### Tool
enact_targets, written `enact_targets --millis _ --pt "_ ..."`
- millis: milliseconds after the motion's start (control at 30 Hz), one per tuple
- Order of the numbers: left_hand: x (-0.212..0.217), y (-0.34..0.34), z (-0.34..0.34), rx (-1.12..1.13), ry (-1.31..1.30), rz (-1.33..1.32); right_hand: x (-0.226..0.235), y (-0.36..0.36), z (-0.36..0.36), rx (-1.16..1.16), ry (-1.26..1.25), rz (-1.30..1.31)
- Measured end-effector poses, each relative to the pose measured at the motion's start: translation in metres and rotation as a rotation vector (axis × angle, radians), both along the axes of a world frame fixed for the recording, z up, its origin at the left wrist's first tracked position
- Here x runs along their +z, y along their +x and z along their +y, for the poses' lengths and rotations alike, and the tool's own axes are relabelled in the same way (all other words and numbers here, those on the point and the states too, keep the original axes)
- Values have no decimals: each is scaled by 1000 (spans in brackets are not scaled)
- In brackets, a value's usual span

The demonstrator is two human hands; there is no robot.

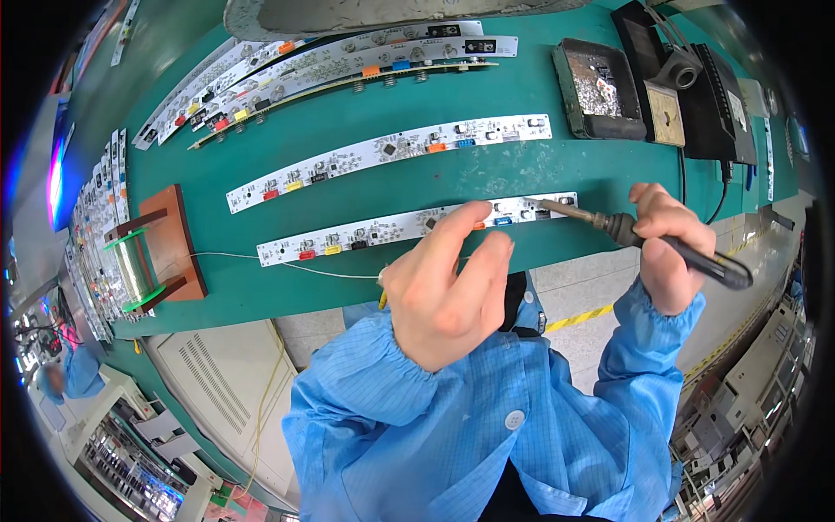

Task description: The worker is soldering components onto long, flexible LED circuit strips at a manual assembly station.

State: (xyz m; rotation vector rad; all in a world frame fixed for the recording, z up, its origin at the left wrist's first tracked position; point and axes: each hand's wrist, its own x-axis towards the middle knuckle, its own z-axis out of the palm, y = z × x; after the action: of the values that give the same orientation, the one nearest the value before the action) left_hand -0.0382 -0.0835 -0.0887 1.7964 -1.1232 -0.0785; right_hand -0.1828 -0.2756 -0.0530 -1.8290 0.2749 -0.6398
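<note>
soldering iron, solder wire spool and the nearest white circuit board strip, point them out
black-handled soldering iron point(687, 254), head view, on its handle
solder wire spool on brown wooden stand point(135, 268), head view, on the wound wire
nearest long white circuit board strip point(348, 238), head view, on its left half

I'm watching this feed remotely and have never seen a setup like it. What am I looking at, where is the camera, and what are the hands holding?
This is one fisheye picture from a camera worn on a person's head, looking down, so straight edges bend. The blue sleeves rising from the bottom are the person's own arms. The right hand grips a soldering iron, its tip on the right end of the nearest circuit board. The left hand pinches thin solder wire, which runs from a spool on a wooden stand. Everything lies on a green mat. Further long white circuit boards lie behind, and more are stacked at left. At top right sits a black tray of solder scraps beside the iron's stand.
</note>
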Motion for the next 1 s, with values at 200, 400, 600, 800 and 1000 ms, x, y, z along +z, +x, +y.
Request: enact_targets --millis 200,400,600,800,1000 --pt "-9 -2 -9 31 -20 -9 -6 6 -7 5 133 78" --pt "-6 -3 -11 31 9 7 -8 11 -15 48 176 64" --pt "-7 -3 -11 36 -1 3 -11 10 -19 12 226 138" --pt "-6 -3 -11 40 35 22 -11 13 -25 17 308 189" --pt "-5 -5 -12 46 27 43 -10 17 -31 34 358 238"
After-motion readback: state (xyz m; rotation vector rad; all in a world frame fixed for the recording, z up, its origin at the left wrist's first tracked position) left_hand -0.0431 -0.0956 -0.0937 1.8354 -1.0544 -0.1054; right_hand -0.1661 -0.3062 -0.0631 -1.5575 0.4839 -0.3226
